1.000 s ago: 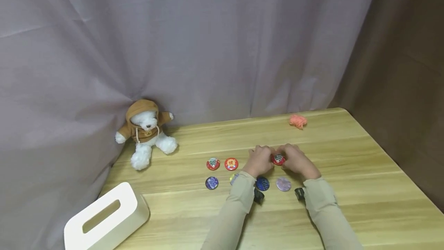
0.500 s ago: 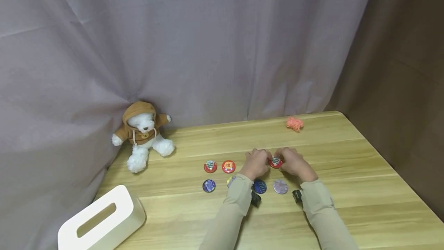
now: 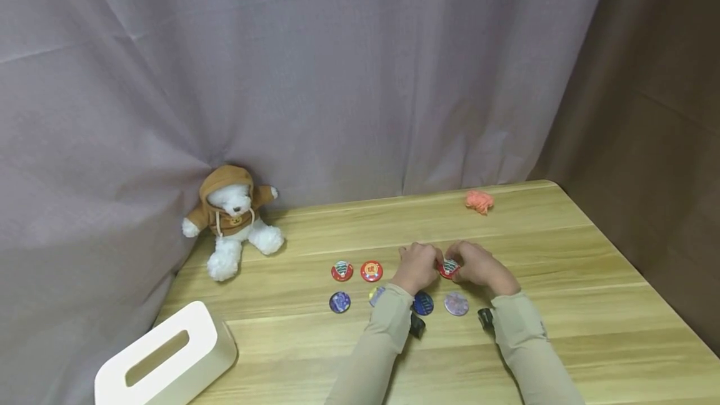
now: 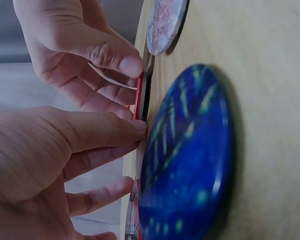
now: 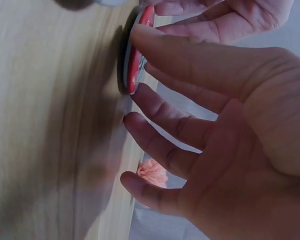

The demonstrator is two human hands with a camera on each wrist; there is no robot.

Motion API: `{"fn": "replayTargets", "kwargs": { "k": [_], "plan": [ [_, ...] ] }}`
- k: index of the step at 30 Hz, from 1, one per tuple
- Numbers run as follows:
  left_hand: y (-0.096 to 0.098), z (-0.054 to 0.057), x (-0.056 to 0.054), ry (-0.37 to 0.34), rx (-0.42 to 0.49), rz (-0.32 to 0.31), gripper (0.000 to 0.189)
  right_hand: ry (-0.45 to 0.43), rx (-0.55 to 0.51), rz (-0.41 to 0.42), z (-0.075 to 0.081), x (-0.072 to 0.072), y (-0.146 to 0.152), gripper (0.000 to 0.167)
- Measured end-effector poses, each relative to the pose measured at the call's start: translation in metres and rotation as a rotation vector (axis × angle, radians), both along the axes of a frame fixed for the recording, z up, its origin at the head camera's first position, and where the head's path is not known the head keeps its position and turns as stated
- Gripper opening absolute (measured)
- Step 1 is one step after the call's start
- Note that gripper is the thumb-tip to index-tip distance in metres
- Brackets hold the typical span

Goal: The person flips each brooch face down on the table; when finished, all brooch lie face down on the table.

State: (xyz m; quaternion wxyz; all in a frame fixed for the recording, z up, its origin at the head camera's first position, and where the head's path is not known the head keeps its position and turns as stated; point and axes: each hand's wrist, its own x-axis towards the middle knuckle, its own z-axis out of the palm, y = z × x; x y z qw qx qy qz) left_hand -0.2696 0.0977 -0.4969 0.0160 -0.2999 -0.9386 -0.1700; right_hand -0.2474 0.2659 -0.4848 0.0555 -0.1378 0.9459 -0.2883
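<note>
A round red pin badge with a striped green-and-white tree pattern (image 3: pixel 449 269) is between my two hands, just over or on the table. My left hand (image 3: pixel 418 266) pinches its left edge with thumb and forefinger. From the other side, my right hand (image 3: pixel 478 265) grips the rim; in the right wrist view its thumb lies on the red badge (image 5: pixel 135 70), other fingers spread loosely. Nearer me lie a dark blue badge (image 3: pixel 423 303) and a pale purple badge (image 3: pixel 456 304). The left sleeve partly covers a yellow-and-violet badge (image 3: pixel 377 295).
To the left lie another red tree badge (image 3: pixel 342 270), a red-and-orange badge (image 3: pixel 371 270) and a violet-blue badge (image 3: pixel 340 302). A plush bear (image 3: pixel 230 217) sits back left, a white tissue box (image 3: pixel 169 355) front left. Coral yarn (image 3: pixel 479 201) lies near the table's back edge.
The head view has shifted slightly. Both hands stay at the red tree badge, which has moved only a little, slightly toward me. The other badges lie as before.
</note>
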Motion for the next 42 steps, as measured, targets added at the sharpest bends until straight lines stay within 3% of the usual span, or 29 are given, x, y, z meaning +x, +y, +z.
{"fn": "replayTargets", "kwargs": {
  "k": [12, 26, 33, 42],
  "plan": [
    [0.000, -0.001, -0.005, 0.008, -0.024, -0.044, 0.017, 0.000, -0.019, 0.020, -0.001, 0.000, -0.001, 0.041],
    [0.000, 0.000, -0.006, -0.006, 0.044, -0.049, 0.017, 0.010, -0.073, 0.070, 0.008, 0.006, 0.006, 0.019],
    [-0.002, 0.001, -0.006, -0.005, 0.084, -0.039, 0.012, 0.057, -0.072, 0.030, 0.006, 0.004, 0.007, 0.020],
    [-0.005, -0.001, -0.007, 0.029, 0.116, -0.084, 0.005, 0.105, -0.067, -0.011, -0.002, -0.001, 0.007, 0.019]
  ]
}}
